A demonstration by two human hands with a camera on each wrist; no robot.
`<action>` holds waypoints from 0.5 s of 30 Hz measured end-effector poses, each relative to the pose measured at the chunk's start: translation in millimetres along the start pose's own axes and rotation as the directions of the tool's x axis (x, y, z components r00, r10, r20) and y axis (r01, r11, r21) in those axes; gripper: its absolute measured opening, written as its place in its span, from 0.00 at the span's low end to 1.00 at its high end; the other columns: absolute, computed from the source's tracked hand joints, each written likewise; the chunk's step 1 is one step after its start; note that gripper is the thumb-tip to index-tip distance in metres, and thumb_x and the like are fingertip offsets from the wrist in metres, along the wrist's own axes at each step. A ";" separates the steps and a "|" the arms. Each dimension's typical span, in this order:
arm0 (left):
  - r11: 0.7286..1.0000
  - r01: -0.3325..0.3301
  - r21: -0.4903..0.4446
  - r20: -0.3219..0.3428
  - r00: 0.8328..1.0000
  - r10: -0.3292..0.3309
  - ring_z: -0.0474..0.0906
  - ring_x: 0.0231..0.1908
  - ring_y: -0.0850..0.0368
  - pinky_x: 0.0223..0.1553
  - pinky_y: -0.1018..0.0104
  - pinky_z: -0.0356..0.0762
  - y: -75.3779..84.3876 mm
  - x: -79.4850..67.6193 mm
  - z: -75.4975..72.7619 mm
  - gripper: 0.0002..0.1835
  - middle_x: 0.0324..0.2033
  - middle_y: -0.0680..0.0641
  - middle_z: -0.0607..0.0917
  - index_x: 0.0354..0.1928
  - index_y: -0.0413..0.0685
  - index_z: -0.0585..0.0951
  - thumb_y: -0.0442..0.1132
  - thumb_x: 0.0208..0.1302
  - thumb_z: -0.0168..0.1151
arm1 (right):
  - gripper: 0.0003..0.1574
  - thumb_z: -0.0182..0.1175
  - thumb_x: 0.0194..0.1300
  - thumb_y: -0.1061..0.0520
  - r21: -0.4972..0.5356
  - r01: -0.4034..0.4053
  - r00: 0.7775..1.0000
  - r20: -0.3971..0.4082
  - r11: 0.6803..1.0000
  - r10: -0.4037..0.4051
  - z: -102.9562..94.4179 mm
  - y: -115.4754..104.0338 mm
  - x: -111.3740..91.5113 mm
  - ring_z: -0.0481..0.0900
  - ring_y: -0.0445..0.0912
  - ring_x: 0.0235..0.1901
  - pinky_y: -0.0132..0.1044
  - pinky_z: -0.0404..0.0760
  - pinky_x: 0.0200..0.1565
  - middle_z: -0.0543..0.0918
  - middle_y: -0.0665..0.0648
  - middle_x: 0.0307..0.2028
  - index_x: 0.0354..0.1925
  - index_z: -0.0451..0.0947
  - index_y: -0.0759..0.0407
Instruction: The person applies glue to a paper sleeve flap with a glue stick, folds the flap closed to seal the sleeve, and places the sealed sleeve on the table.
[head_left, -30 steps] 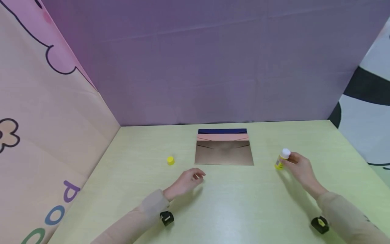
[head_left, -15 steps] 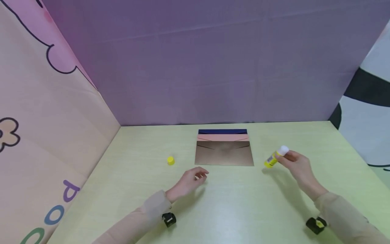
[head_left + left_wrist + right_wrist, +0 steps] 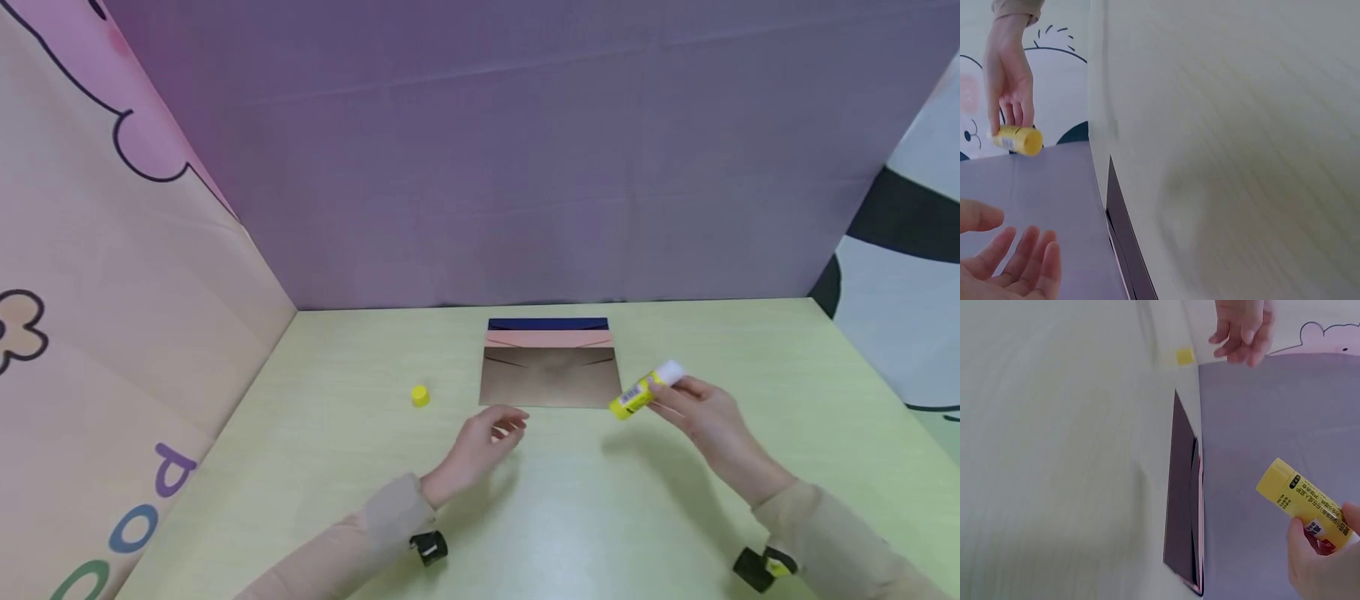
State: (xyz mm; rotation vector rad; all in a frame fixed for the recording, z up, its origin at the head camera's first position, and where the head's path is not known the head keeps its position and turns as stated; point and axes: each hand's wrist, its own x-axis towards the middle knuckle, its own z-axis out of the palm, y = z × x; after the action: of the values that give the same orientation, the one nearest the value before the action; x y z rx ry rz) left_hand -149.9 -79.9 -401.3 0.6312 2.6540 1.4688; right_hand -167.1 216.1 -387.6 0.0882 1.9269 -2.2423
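In the head view my right hand (image 3: 712, 421) pinches a yellow glue stick (image 3: 636, 397) between thumb and fingers. The stick is tilted, its white end up to the right and its yellow end down to the left, held above the table. Printed lettering shows on its side in the right wrist view. That yellow end overlaps the right edge of a brown envelope (image 3: 551, 385) in the head view. My left hand (image 3: 480, 443) hovers in front of the envelopes, fingers loosely bent and holding nothing. A small yellow cap (image 3: 420, 396) sits on the table to its left.
Behind the brown envelope, a pink envelope (image 3: 549, 338) and a dark blue envelope (image 3: 547, 323) lie overlapped. The pale wooden table (image 3: 337, 358) ends at a purple backdrop (image 3: 480, 167). Printed panels stand at left and right.
My right hand has carried the glue stick leftward toward the envelopes, tipping it from nearly upright to slanted. My left hand has drifted slightly right. Cap and envelopes stay put.
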 end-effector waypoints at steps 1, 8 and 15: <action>1.000 -0.002 -0.011 -0.009 1.000 0.002 0.76 0.37 0.54 0.39 0.70 0.74 2.0 -0.4 1.7 0.12 0.38 0.45 0.80 0.45 0.38 0.75 0.31 0.60 0.54 | 0.44 0.60 0.57 0.55 0.015 0.001 1.000 0.016 1.000 -0.001 2.6 -0.3 -1.3 0.77 0.36 0.41 0.34 0.73 0.49 0.69 0.67 0.51 0.60 0.50 0.78; 0.995 -0.025 -0.101 -0.051 0.998 0.020 0.76 0.39 0.52 0.41 0.64 0.74 17.1 -4.3 11.9 0.13 0.40 0.45 0.79 0.46 0.39 0.75 0.33 0.59 0.56 | 0.45 0.57 0.59 0.58 0.110 -0.060 0.997 0.060 0.992 0.054 27.6 -13.2 -15.8 0.77 0.37 0.41 0.33 0.72 0.49 0.75 0.48 0.39 0.62 0.43 0.78; 0.992 -0.055 -0.114 -0.098 0.994 0.044 0.75 0.40 0.48 0.41 0.59 0.74 32.7 -6.3 19.6 0.15 0.42 0.41 0.78 0.47 0.37 0.74 0.35 0.58 0.58 | 0.45 0.56 0.60 0.57 0.152 -0.110 0.992 0.085 0.982 0.098 44.4 -15.4 -21.2 0.77 0.38 0.42 0.35 0.70 0.51 0.73 0.57 0.47 0.63 0.42 0.76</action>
State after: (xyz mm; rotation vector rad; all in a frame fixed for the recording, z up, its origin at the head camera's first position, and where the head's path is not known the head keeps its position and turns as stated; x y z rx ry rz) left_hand -128.9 -51.1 -386.2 0.6368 2.6141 1.6950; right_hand -145.7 176.6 -362.2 0.1190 1.6666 -2.2890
